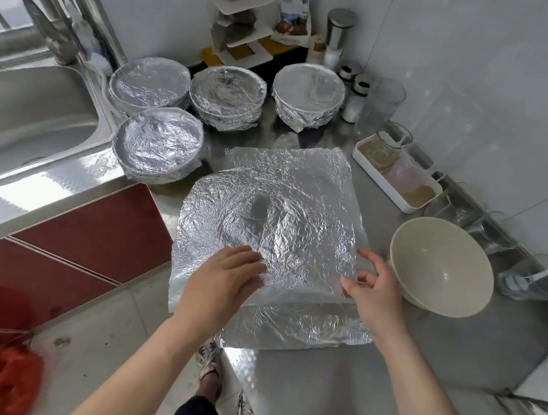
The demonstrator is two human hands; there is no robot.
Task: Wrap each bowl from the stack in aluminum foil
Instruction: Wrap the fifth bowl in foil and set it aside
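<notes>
one bare bowl sits beside the crumpled foil sheet.

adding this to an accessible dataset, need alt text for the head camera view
A person's left hand presses on a crinkled foil sheet spread over a round shape on a steel counter, while the right hand pinches its right edge. A bare cream bowl sits just right of it; foil-wrapped bowls stand behind, beside the sink.
</notes>
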